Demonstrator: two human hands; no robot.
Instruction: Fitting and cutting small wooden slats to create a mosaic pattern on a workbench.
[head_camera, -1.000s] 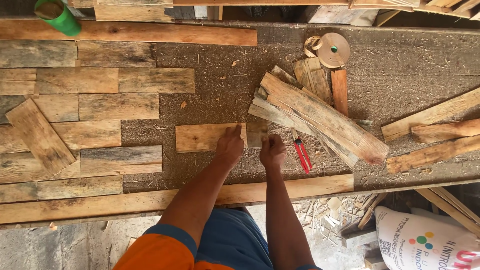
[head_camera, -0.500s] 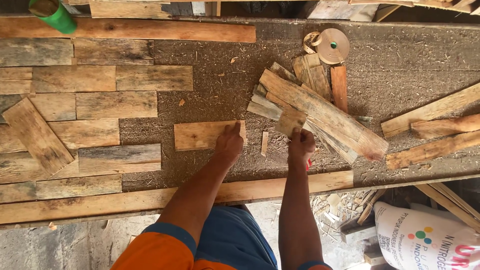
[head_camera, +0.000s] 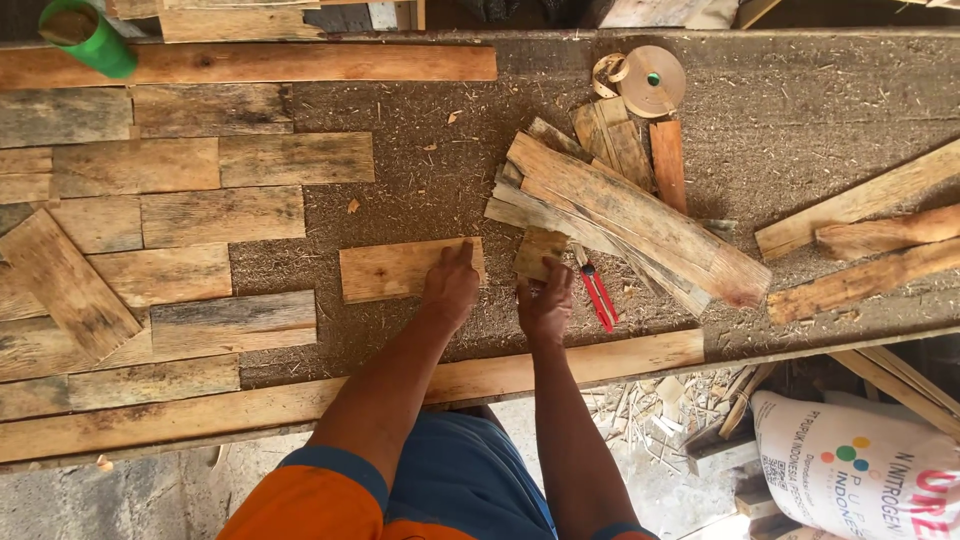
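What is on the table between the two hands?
Only bare, sawdust-strewn board lies between the left hand, on the flat plank, and the right hand, seen from the head camera.

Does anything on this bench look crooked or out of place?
Yes. One weathered plank lies diagonally across the neat level rows at the far left, and the loose plank pile by the right hand is a jumble.

I see both forearms bare down to the left hand (head_camera: 452, 288) and right hand (head_camera: 545, 303). Short orange sleeves end in blue cuffs; the trousers are blue.
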